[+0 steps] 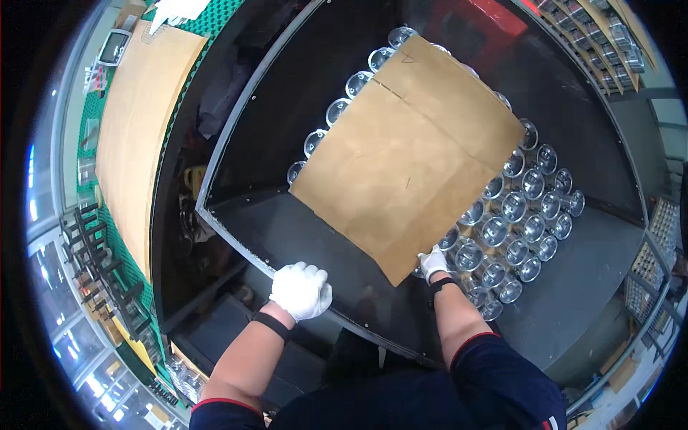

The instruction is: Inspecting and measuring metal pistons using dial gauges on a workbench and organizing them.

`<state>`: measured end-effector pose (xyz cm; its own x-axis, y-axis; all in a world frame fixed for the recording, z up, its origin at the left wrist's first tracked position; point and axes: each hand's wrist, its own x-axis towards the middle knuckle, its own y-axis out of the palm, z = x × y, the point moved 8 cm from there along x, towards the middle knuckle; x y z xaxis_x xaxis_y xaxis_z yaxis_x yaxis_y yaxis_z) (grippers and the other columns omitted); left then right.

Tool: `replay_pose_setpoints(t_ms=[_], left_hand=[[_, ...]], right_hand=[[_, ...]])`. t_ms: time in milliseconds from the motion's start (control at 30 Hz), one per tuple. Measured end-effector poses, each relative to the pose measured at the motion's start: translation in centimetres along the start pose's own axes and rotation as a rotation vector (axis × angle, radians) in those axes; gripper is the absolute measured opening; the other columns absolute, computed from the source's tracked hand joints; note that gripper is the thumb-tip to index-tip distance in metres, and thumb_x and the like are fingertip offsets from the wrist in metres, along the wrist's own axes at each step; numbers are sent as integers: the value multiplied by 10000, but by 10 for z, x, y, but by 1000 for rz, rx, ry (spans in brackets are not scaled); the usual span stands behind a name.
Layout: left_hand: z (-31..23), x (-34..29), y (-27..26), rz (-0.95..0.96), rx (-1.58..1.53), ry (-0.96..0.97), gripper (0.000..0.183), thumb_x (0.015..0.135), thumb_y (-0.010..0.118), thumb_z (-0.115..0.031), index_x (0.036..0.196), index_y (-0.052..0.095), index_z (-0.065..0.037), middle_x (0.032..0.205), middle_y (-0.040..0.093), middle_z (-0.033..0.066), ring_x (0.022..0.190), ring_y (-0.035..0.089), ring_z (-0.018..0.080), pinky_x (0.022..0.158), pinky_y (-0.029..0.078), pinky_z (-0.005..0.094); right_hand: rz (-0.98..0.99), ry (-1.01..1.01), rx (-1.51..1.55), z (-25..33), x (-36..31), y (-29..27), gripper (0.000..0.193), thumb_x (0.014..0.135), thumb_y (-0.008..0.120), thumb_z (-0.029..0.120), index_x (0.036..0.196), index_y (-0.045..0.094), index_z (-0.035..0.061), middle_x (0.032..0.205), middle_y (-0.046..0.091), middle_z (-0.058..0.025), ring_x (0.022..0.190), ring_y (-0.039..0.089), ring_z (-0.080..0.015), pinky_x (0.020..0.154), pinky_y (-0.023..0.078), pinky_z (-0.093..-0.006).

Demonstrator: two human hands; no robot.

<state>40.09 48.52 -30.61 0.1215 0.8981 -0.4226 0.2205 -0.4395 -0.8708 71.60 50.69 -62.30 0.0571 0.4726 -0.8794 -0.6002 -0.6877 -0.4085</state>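
A brown cardboard sheet (408, 158) lies slantwise over rows of round, clear glass vessels (494, 231) inside a large dark bin (559, 287). My right hand (432, 263), in a white glove, has its fingers closed on the sheet's near right edge, beside the uncovered glasses. More glasses peek out along the sheet's far left side; those beneath it are hidden. My left hand (301, 290), also gloved in white, is closed round the bin's grey near rim (247, 254), away from the sheet.
Left of the bin runs a bench with green matting (89, 136) and a tan board (147, 136). A black rack (104, 258) stands on it nearer to me. Layered shelves of glassware (598, 43) rise at the far right. A red patch (491, 21) shows at the bin's back.
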Motion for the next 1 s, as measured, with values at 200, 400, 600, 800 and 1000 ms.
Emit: replay_pose_setpoints(t_ms=[200,400,600,800,1000], left_hand=[[0,2,3,35,-8,-8,142,699,666,-232,765,657,-106,686,629,88,648,620,294,574,516,430],[0,3,2,19,-6,6,139,688,666,-223,759,654,-104,680,626,86,636,616,294,562,514,430],[1,6,0,19,-29,-5,134,677,670,-213,748,634,-106,668,609,77,614,600,287,551,506,426],[2,7,2,37,-46,-20,136,670,671,-207,751,643,-101,679,616,76,615,604,281,553,510,410],[1,4,2,17,-61,-6,150,670,671,-218,749,633,-96,682,608,74,623,600,285,574,516,411]], right_hand=[[-120,-207,239,55,17,-15,497,843,709,155,1270,521,-16,1144,669,-261,1070,641,-398,904,505,-402],[-32,-110,112,15,44,8,454,855,710,187,1216,547,-35,1154,657,-279,1083,629,-417,914,507,-422],[47,-87,70,15,54,15,495,843,730,203,1224,544,-53,1186,659,-248,1131,626,-379,940,503,-400],[75,-53,318,-5,66,22,478,851,711,126,1251,529,-64,1204,663,-221,1123,642,-342,939,502,-379],[-12,-92,-189,1,77,11,530,849,703,316,1236,604,-32,1270,628,-228,1157,610,-377,971,490,-429]])
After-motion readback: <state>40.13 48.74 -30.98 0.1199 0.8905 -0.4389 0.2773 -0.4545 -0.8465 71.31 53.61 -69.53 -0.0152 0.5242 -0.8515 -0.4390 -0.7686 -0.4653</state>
